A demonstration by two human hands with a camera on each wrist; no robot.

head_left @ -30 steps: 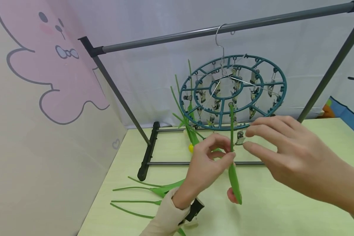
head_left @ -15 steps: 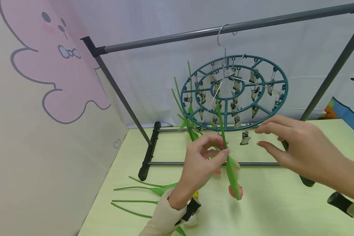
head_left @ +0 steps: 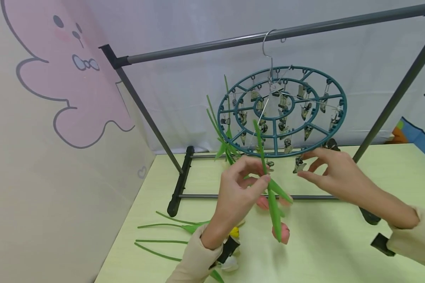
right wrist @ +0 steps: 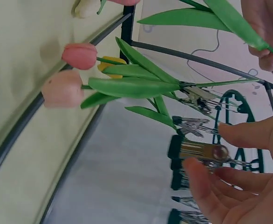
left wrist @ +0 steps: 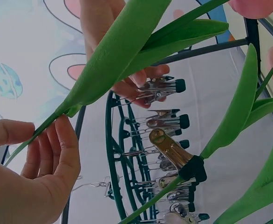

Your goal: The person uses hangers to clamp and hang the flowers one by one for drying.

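My left hand [head_left: 263,177] pinches the green stem of an artificial tulip [head_left: 273,204]. Its pink head [head_left: 283,232] hangs down and its stem tip points up at the teal round clip hanger [head_left: 334,96]. My right hand [head_left: 302,166] pinches a metal clip [head_left: 299,164] on the hanger's front rim, just right of the stem. The right wrist view shows thumb and finger of the right hand [right wrist: 208,149] on either side of that clip [right wrist: 199,151]. In the left wrist view my left hand [left wrist: 38,135] grips the stem [left wrist: 48,123].
The hanger hooks on a grey rail [head_left: 205,48]. Several tulips [head_left: 226,147] hang clipped at its left side. Loose tulips [head_left: 170,228] lie on the green table [head_left: 326,247] at front left. The rack's base bar [head_left: 198,195] and black foot [head_left: 178,184] cross the table. A cartoon panel [head_left: 56,118] stands left.
My right hand drew back from the stem to the hanger's front rim and took hold of a clip. My left hand tilted the tulip's stem tip leftward and a little closer to the hanger.
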